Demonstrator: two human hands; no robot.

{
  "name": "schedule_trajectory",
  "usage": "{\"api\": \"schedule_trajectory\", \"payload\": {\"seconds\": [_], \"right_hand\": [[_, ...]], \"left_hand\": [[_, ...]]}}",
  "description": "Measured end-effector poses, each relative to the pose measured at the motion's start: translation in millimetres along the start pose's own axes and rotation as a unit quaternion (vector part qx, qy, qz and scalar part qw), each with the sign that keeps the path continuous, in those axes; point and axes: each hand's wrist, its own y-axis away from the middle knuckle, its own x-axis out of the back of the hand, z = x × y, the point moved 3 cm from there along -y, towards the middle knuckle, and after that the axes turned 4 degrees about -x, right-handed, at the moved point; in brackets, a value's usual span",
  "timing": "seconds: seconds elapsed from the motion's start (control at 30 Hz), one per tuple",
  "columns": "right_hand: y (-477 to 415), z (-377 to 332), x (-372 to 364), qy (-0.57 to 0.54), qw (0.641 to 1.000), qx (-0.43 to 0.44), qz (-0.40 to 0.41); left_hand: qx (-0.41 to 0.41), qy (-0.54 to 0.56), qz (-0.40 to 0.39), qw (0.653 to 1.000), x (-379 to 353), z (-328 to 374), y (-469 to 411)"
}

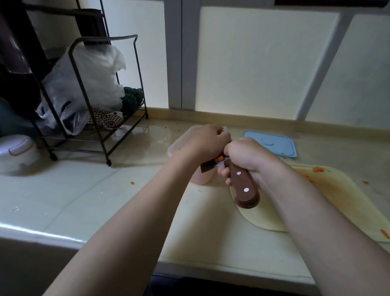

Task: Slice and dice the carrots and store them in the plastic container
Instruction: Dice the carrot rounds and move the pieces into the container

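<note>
My right hand [248, 156] grips a knife by its brown wooden handle [243, 187]; the blade points away over the clear plastic container [178, 144] and is mostly hidden by my hands. My left hand [206, 143] is curled over the blade above the container, with orange carrot bits [219, 158] showing between its fingers and the blade. A cream cutting board [339, 199] lies to the right, with a few carrot scraps [318, 169] on it.
The container's blue lid [271, 144] lies flat behind the board. A black wire rack [93, 96] with plastic bags stands at the back left, beside a white appliance [13, 153]. Stray carrot bits [132, 183] lie on the counter. The counter's front edge runs below my forearms.
</note>
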Motion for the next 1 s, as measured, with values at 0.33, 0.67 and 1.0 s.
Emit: {"api": "schedule_trajectory", "payload": {"seconds": [0.33, 0.67, 1.0], "right_hand": [[-4.9, -12.8, 15.4, 0.054, 0.993, -0.080, -0.075], [-10.7, -16.7, 18.5, 0.011, 0.988, -0.122, -0.096], [-10.9, -17.2, 29.3, -0.016, 0.981, -0.160, -0.108]], "left_hand": [[0.078, -0.037, 0.073, 0.994, 3.6, -10.1, -4.6], [-0.053, -0.041, -0.027, 0.997, 1.8, -8.5, 1.7], [-0.075, -0.200, -0.055, 0.975, -3.8, -7.1, -11.6]]}}
